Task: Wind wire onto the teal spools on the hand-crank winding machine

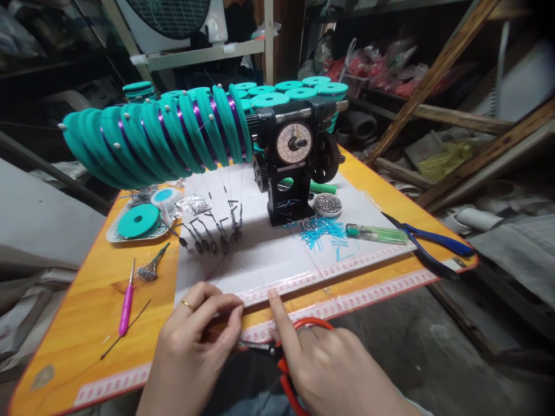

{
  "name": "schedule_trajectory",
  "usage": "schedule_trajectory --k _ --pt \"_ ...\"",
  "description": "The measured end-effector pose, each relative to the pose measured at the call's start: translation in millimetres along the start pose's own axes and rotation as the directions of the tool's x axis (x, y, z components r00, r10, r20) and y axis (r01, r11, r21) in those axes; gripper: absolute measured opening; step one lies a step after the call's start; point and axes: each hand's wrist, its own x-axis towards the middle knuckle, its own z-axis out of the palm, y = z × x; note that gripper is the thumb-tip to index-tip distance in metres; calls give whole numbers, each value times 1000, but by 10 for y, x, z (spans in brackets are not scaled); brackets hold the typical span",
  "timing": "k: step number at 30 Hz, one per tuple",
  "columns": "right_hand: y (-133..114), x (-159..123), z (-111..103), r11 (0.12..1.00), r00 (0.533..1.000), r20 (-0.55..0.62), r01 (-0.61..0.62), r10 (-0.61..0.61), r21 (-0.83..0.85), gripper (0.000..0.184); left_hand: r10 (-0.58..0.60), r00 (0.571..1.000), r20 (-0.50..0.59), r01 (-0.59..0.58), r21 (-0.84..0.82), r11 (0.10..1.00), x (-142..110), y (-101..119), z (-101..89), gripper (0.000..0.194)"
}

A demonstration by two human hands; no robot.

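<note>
My left hand (195, 335), with a ring on one finger, is closed in a pinch at the front edge of the white board (260, 260). Whatever lies between its fingertips is too fine to make out. My right hand (329, 361) holds red-handled scissors (314, 322), blades towards the left hand. Its index finger stretches out and presses on the pink measuring tape (299, 282) along the board's edge. Thin lines run down from teal foam spools (165, 138) above, with dark swivel-like pieces (208, 240) hanging near the board.
A black winding machine (295, 144) with a dial carries the spools. Right of it are a dish of metal beads (328, 204), blue sleeves (323, 232), a green tube (377, 233) and blue-handled pliers (433, 240). Left are a pink-handled tool (126, 306) and a tray (113, 234).
</note>
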Motion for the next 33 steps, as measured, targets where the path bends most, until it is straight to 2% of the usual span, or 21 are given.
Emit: schedule_trajectory --k 5,16,19,21,23,26,29,31,33 --pt "-3 -21 15 1000 1000 9 2 -1 -1 63 27 999 35 -28 7 1000 8 -6 -22 8" --pt "0 -36 20 1000 1000 18 4 -4 13 72 54 998 14 -55 97 994 30 -35 -7 7" --pt "12 -69 50 997 999 -3 -35 36 68 69 24 1000 17 -25 86 996 20 -25 -1 4" --pt "8 -108 62 979 996 -45 -66 76 192 61 -3 1000 4 2 31 1000 -2 11 2 5" --pt "-18 -146 56 909 994 -18 -92 109 406 51 -32 999 -26 30 -50 998 -43 76 7 6" --pt "-84 -167 10 710 969 228 -226 94 667 34 -70 995 -77 56 -179 982 -130 204 15 9" --pt "-130 -138 -48 544 908 417 -375 51 750 23 -92 990 -103 66 -232 971 -208 313 17 10" --pt "-137 -115 -71 471 893 447 -415 48 778 21 -82 991 -109 56 -225 973 -238 356 11 10" --pt "-136 -105 -79 453 895 442 -417 54 788 25 -65 992 -109 39 -223 974 -253 380 3 10"
